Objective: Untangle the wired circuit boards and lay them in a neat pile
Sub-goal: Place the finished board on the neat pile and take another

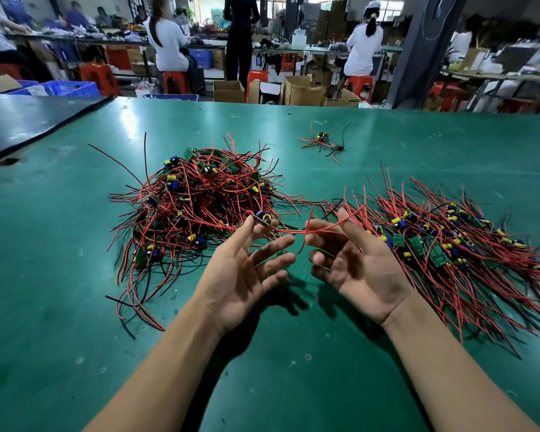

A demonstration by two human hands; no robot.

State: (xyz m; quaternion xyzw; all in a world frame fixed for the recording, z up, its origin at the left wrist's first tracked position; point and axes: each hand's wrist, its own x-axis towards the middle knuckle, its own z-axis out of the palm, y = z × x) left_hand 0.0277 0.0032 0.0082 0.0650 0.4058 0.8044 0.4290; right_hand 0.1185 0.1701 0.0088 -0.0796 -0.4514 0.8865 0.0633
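No legible text, labels or numbers. Green circuit boards just right of the fingers of the right hand: surface markings too small to read. Cardboard boxes far beyond the fingers, past the desk: no print resolvable.

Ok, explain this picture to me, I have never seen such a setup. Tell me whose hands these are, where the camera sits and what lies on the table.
No machine here: a person works with bare hands, and the one camera is worn on their head, looking forward and down. On the green table, to the left, lies a tangled heap of small circuit boards with red and black wires. To the right is a sorted pile of the same boards, wires running roughly one way. A few more boards lie farther back. The left hand pinches one circuit board between thumb and forefinger. A red wire runs from it to the right hand, which seems to pinch it between thumb and forefinger.
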